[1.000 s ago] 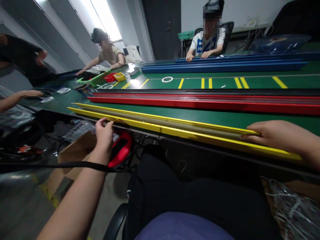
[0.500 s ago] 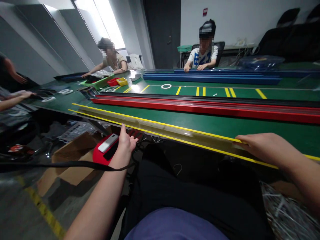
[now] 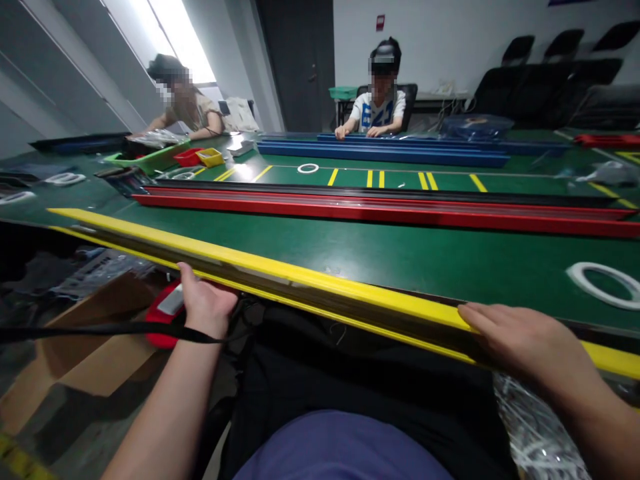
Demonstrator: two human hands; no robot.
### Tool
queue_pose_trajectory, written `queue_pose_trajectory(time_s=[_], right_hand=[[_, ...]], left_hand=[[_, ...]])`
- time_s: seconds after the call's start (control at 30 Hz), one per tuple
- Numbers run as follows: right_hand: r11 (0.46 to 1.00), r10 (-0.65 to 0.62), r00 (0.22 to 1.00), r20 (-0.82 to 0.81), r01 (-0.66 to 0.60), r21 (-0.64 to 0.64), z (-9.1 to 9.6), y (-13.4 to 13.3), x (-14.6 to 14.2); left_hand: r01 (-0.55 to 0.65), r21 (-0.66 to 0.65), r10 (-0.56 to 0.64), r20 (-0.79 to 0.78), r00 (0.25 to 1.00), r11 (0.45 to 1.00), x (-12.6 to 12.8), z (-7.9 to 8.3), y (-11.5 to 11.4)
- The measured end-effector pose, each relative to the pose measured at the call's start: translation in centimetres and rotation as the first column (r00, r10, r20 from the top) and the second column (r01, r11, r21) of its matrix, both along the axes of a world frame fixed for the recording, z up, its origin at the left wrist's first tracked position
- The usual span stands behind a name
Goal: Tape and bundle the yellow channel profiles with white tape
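A long yellow channel strip (image 3: 300, 275) with a dark inner face stretches slantwise across the near edge of the green table. My left hand (image 3: 206, 301) supports it from below, thumb up against its lower edge, with some fingers hidden beneath. Further along, my right hand (image 3: 530, 341) grips the same strip, its fingers over the upper edge and its thumb hidden. Beyond it lie long red strips (image 3: 350, 212) and black strips (image 3: 380, 192) on the table.
Long blue strips (image 3: 380, 153) lie on the far side, where a person (image 3: 380, 110) sits; another leans in at left. White tape rolls (image 3: 603, 285) rest on the green table (image 3: 320, 241). Below are a cardboard box (image 3: 95, 333) and a red stool (image 3: 163, 333) bearing a phone.
The yellow strip has turned, so its wide yellow upper side now shows. Both hands stay on it, and the left hand sits closer in against its underside. My view has shifted rightward.
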State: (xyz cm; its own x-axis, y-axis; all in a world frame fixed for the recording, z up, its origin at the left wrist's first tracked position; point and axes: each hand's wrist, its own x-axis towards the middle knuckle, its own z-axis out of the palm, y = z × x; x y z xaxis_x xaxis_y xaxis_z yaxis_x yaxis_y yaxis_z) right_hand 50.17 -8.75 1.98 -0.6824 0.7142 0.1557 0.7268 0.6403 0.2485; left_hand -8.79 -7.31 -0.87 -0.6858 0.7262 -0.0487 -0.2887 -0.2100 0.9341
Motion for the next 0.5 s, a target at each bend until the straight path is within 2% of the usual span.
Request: queue_pose_trajectory(time_s=[0.17,0.27,0.4,0.43,0.5], right_hand=[[0.971,0.175,0.976,-0.127,-0.149,0.189,-2.7,-1.1,-0.2],[0.963,0.21,0.954,-0.215,-0.164,0.213,-4.7,-0.8,-1.4],[0.977,0.191,0.924,-0.332,-0.148,0.151,-7.3,-0.5,-4.0],[0.98,0.188,0.917,-0.353,-0.149,0.134,-7.9,-0.5,-4.7],[0.983,0.18,0.904,-0.388,-0.152,0.102,-9.1,-0.4,-6.1]], left_hand=[[-0.125,0.077,0.116,0.116,0.986,0.989,0.1,2.9,-1.2],[-0.213,0.15,0.191,0.151,0.97,0.965,0.0,5.1,-2.0],[-0.221,0.204,0.22,0.031,0.975,0.954,-1.7,7.5,-3.1],[-0.204,0.216,0.214,-0.026,0.976,0.955,-2.4,8.0,-3.4],[-0.093,0.207,0.134,-0.195,0.972,0.974,-3.8,8.9,-3.9]])
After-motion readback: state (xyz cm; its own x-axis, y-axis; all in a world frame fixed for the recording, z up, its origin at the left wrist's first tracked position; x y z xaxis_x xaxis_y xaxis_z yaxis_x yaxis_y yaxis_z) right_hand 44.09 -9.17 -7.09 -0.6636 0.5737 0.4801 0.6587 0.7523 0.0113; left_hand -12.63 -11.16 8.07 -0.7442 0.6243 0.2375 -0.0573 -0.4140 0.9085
